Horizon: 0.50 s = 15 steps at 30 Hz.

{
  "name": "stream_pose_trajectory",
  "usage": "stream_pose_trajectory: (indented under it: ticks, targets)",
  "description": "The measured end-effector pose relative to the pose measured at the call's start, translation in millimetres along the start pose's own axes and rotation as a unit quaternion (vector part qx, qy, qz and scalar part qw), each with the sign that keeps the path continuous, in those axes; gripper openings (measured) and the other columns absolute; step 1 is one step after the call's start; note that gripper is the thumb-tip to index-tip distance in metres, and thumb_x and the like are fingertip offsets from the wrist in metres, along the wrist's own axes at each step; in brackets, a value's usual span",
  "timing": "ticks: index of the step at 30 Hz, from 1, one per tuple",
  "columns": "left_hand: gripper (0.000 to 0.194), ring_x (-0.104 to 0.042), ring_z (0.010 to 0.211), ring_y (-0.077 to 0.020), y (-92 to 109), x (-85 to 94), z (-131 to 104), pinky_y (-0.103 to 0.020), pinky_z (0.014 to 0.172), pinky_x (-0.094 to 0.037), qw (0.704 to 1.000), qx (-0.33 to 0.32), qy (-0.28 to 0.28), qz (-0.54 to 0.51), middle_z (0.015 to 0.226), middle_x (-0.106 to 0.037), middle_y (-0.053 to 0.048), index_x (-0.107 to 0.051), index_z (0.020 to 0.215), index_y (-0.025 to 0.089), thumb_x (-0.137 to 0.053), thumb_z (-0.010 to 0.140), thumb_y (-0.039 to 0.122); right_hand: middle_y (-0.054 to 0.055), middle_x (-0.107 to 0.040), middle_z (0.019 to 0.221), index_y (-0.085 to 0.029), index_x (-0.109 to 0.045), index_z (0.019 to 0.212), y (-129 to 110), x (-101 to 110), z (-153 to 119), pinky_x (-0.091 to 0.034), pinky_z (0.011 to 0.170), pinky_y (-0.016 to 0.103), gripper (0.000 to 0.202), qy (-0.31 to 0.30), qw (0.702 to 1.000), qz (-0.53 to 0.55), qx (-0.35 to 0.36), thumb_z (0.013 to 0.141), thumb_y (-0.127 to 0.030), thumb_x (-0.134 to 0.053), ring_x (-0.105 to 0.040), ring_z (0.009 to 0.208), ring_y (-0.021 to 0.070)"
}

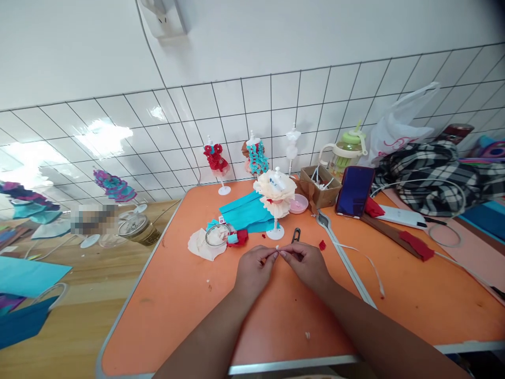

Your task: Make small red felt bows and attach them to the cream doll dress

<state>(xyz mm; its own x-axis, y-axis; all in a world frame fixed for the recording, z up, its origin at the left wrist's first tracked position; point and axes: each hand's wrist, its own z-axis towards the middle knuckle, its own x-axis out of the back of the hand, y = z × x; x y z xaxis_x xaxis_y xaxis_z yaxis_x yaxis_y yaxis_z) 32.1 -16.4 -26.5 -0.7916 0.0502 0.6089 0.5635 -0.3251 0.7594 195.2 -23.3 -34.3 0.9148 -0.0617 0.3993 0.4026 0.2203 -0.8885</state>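
Both hands meet fingertip to fingertip over the orange table. My left hand pinches a tiny white piece between thumb and forefinger. My right hand pinches at the same piece from the other side. Just behind them stands a small dress form in cream ruffles on a white round base. A small dark tool lies behind my right hand. To the left is a metal ring on cream crepe paper, beside a red scrap.
Farther back are red and turquoise dressed forms, a bare form, a cardboard box, a bottle and an upright phone. White strips lie at right. More dressed forms stand on the wooden table.
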Motion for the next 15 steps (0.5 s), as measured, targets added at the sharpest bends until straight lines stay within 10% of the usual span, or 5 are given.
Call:
stream_pose_trajectory:
  ticks: [15]
  targets:
    - [0.021,-0.065,0.073,-0.0164,-3.1,1.3,-0.7,-0.026,0.064,-0.049,1.0,0.028,-0.011,0.001,0.081,-0.072,-0.004,-0.073,0.088,0.021,-0.052,0.082,0.024,0.001,-0.069,0.072,-0.024,-0.072,0.088,-2.6,1.4,-4.2,-0.039,0.056,0.025,0.02,-0.025,0.983,-0.152,0.101,0.085,-0.031,-0.054,-0.057,0.061,0.0137]
